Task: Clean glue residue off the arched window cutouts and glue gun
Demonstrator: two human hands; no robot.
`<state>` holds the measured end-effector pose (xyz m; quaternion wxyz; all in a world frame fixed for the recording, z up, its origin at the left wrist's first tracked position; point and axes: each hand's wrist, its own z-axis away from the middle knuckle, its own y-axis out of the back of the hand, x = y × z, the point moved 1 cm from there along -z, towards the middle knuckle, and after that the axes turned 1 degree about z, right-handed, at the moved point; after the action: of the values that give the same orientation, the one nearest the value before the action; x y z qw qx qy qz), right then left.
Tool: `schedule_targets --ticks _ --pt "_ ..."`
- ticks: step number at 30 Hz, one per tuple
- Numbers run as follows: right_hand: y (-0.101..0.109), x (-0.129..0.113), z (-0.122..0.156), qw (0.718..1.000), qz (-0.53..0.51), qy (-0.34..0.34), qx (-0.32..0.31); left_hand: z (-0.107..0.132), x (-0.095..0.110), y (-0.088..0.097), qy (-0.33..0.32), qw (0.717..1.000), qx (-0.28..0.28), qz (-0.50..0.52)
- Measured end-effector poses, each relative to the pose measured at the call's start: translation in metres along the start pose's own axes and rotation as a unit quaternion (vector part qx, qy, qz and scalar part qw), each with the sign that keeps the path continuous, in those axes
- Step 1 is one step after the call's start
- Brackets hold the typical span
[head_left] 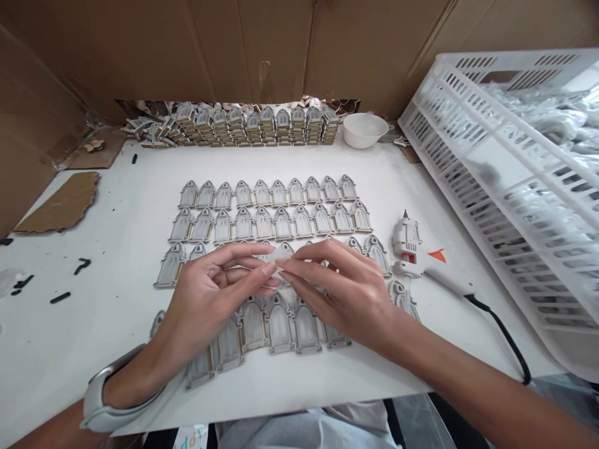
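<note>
**Both hands pinch one small piece over rows of arched cut-outs**

The white hot-glue gun (412, 252) lies on its side on the white tabletop (116, 206), nozzle pointing away from the person, its black cord (505, 330) trailing back toward the near edge. Just left of the gun, the left hand (206, 299) and right hand (346, 293) meet; the fingers of both close narrowly on a small pale flat piece (279, 254), held just above the tabletop.

Under and around the hands, left of the gun, lie rows of flat grey arched window-shaped cut-outs (262, 218). The hands hide part of the middle rows, and the nearest row shows below the wrists. A white-strapped watch (100, 399) sits on the left wrist.

Beyond the gun stands a round white bowl (365, 130). Left of the bowl, stacks of the same grey cut-outs (262, 125) line the brown cardboard wall (281, 43). Right of the gun a white slotted plastic crate (491, 162) leans, holding clear bags. Far left of the gun lie a torn cardboard scrap (60, 202) and short black bits (82, 265).
</note>
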<state>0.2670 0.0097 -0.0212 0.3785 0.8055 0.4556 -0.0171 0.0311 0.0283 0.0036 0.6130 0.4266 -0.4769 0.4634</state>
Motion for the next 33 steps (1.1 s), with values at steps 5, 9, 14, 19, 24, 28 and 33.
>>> schedule_targets --ticks 5,9,14,19,24,28,33 --pt "0.003 0.001 0.001 0.993 0.092 0.075 -0.003 0.001 0.004 -0.004 0.051 0.998 0.006 0.041" --pt "0.006 -0.004 -0.003 0.983 0.142 0.116 -0.004 0.002 0.002 -0.004 0.068 0.995 0.01 0.071" --pt "0.006 -0.009 -0.005 0.975 0.177 0.132 -0.018 0.004 0.0 -0.003 0.073 0.995 0.005 0.072" --pt "0.004 -0.008 -0.004 0.978 0.174 0.117 -0.014 0.004 0.002 -0.006 0.071 0.995 -0.013 0.062" --pt "0.005 0.001 -0.009 0.989 0.142 0.032 -0.001 0.004 0.003 -0.007 0.068 0.996 -0.004 0.065" --pt "0.005 0.01 -0.008 0.993 0.105 -0.042 -0.016 0.003 0.0 -0.005 0.079 0.993 -0.014 0.089" --pt "0.005 0.015 -0.004 0.992 0.063 -0.091 -0.06 0.001 -0.004 -0.003 0.085 0.99 -0.028 0.109"
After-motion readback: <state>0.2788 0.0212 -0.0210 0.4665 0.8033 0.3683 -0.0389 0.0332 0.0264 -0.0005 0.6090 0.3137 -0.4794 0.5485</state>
